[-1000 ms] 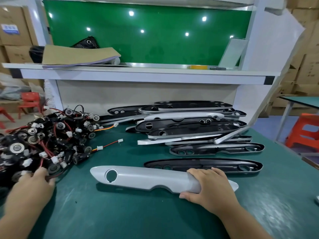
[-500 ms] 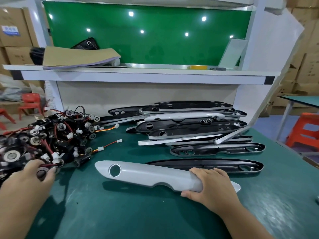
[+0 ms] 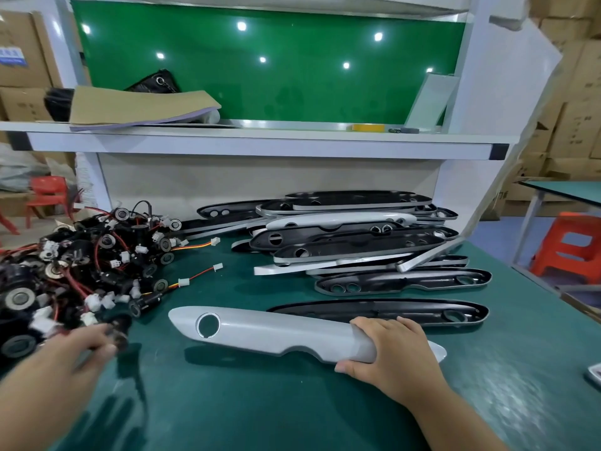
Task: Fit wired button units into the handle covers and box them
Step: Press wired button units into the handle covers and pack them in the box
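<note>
1. The grey handle cover (image 3: pixel 276 333) lies on the green table (image 3: pixel 260 411), near its front edge and about midway along it, outer face up and hollow side down
2. The right hand (image 3: pixel 390 349) grips its right end, fingers curled over the top and thumb tucked against the near side. With only that end held, I reckon a push at the round hole (image 3: pixel 208 325) far off on the left could swing or tip the cover, scuffing its painted face on the table
3. The left hand (image 3: pixel 74 356) is at the near edge of the heap of button units (image 3: pixel 81 265) by the table's left edge. Its fingers look closed on one black button unit (image 3: pixel 118 327), though blur hides the exact grip
4. Those wires are badly tangled, so lifting one unit could drag its neighbours along, strain a lead, or pull some off the left edge
5. The unit likely goes in from the hollow side, so the cover may need turning over first
6. The cover's long axis runs left to right, nearly parallel to the front edge. Its holed end points left toward the heap and sits slightly further back, and the tapered tip points right
7. The stack of covers (image 3: pixel 357 242) sits toward the back edge, well apart from the held one
</note>
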Action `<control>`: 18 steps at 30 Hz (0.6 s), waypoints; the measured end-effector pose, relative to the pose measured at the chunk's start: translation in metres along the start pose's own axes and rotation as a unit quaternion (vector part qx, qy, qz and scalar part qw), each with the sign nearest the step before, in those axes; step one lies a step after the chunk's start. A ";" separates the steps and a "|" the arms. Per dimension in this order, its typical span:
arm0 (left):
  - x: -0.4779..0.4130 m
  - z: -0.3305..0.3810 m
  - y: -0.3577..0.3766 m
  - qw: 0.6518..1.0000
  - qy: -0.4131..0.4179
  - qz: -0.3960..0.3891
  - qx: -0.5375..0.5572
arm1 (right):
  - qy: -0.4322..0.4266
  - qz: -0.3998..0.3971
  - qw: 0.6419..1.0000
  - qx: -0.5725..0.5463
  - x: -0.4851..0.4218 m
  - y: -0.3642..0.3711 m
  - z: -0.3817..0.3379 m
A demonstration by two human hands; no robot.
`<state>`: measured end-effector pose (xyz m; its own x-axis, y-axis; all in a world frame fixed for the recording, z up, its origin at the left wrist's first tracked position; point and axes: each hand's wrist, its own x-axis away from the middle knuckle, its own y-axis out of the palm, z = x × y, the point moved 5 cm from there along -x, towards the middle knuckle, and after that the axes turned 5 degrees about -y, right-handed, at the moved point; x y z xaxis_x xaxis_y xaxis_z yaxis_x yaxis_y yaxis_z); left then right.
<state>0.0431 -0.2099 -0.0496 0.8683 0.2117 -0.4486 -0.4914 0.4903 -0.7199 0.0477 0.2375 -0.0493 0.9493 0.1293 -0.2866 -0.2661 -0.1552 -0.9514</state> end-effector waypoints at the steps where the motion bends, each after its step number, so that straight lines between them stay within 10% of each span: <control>1: 0.004 0.018 0.002 0.999 0.026 -0.025 0.016 | 0.001 0.001 1.000 0.001 0.000 0.000 0.000; 6: 0.018 0.046 0.018 0.982 -0.046 -0.180 -0.013 | 0.010 0.009 1.000 0.005 0.003 -0.002 0.001; 13: -0.021 0.021 0.023 0.958 -0.154 -0.160 -0.184 | 0.027 0.015 1.000 0.004 0.004 -0.002 0.004; 18: 0.017 0.082 0.051 0.971 -0.021 -0.183 -0.153 | 0.029 0.016 0.999 0.007 0.003 0.000 0.005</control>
<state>0.0382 -0.1122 -0.0503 0.9872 0.1093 -0.1161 -0.1416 0.2659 -0.9535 0.0497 0.2430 -0.0511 0.9485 0.0673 -0.3096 -0.2978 -0.1440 -0.9437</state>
